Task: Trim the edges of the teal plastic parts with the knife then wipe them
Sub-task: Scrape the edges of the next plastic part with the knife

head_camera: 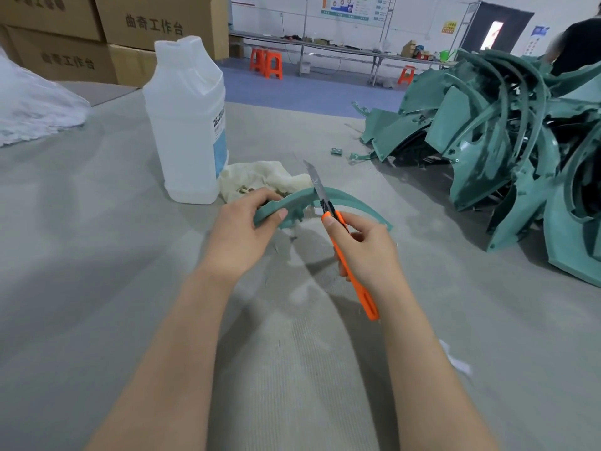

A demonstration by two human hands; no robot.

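Left hand: the left hand point(242, 229) grips one end of a curved teal part point(292, 198), fingers curled over its top and thumb along the near side.
Right hand: the right hand point(367, 252) is closed round the orange handle of a knife point(364, 296), thumb pressed near the blade end.
Table: a grey, ribbed table point(97, 255) runs under both forearms, with pale shavings point(292, 239) scattered below the hands.
Pile: a heap of teal parts point(487, 131) lies at the right of the table, well apart from the hands.
Boxes: closed cardboard boxes point(81, 27) are stacked at the far left; what is inside does not show.
Bag: a crumpled white plastic bag point(32, 102) sits at the left edge.
Jug: a cloudy white jug point(187, 125) with a blue label stands upright beyond the left hand; its fill level cannot be told.
Curved part: it is held just above the table between the two hands, arching from the left hand to the right.
Cloth: a cream cloth point(260, 177) lies bunched against the jug's base, behind the curved part.
Knife: the blade is extended, pointing up and away, and crosses the top of the arch.
Scrap: a small teal piece point(336, 151) lies alone near the pile.
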